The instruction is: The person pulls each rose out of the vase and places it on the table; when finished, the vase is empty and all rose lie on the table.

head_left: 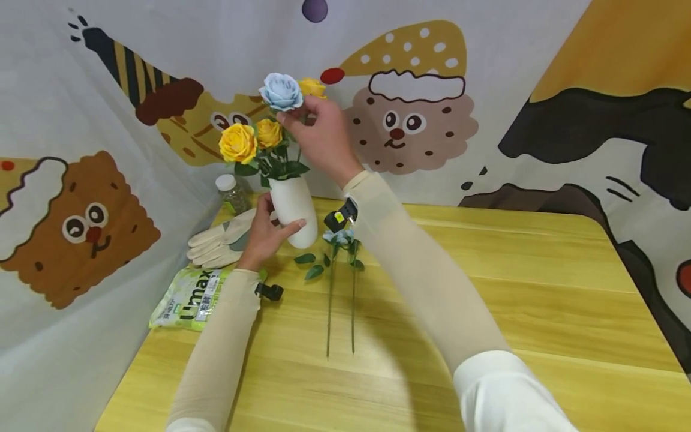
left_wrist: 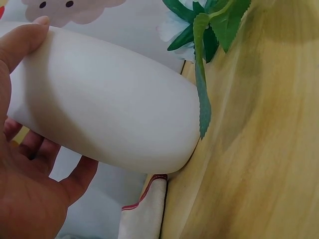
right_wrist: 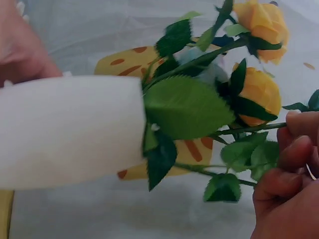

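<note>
A white vase (head_left: 293, 207) stands tilted on the table, and my left hand (head_left: 266, 235) grips its side, with thumb and fingers around it in the left wrist view. My right hand (head_left: 326, 139) pinches a stem (right_wrist: 264, 128) above the vase, just beneath the head of a blue rose (head_left: 281, 92). Yellow roses (head_left: 238, 143) with green leaves (right_wrist: 187, 107) stick out of the vase mouth. The lower end of the pinched stem is hidden among the leaves.
Two blue flowers (head_left: 339, 237) with long stems lie on the wooden table (head_left: 518, 288) right of the vase. White gloves (head_left: 213, 246), a lidded jar (head_left: 232, 195) and a green Umax packet (head_left: 186, 300) are on the left. A printed cloth (head_left: 518, 36) hangs behind.
</note>
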Demonstrator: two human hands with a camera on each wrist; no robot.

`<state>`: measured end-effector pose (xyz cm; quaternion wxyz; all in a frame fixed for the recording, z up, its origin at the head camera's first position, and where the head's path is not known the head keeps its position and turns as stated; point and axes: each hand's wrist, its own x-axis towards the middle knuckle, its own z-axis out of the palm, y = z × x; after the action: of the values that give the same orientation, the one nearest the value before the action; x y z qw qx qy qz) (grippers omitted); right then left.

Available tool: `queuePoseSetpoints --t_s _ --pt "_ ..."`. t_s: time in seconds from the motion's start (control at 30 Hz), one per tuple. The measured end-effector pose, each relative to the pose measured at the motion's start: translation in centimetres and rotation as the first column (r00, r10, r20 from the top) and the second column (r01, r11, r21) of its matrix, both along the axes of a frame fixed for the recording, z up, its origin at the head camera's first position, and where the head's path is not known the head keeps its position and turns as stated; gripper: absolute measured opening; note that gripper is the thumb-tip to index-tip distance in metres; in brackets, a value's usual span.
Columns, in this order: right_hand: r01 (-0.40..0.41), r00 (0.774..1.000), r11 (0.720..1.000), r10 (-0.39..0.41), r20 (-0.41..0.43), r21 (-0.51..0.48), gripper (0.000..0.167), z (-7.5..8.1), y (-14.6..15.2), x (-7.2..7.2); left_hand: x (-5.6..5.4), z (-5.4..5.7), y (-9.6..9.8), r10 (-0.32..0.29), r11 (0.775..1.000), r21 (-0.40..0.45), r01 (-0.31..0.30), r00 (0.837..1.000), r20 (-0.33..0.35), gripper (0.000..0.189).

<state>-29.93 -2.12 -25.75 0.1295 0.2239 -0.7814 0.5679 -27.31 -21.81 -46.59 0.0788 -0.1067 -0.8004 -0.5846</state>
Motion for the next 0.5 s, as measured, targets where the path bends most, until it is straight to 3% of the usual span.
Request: queuePoseSetpoints --t_s 0.23,0.5 --pt "0.021 0.999 0.998 -0.022 0.023 0.06 0.024 0.5 -1.0 0.2 -0.1 -0.2 0.0 0.002 1.0 0.005 -0.002 1.0 0.022 0.091" --pt "-0.047 0.999 0.988 0.046 -0.013 -0.144 0.024 1.1 -1.4 0.8 0.2 0.1 0.0 0.004 1.0 -0.002 -0.004 1.0 0.021 0.091"
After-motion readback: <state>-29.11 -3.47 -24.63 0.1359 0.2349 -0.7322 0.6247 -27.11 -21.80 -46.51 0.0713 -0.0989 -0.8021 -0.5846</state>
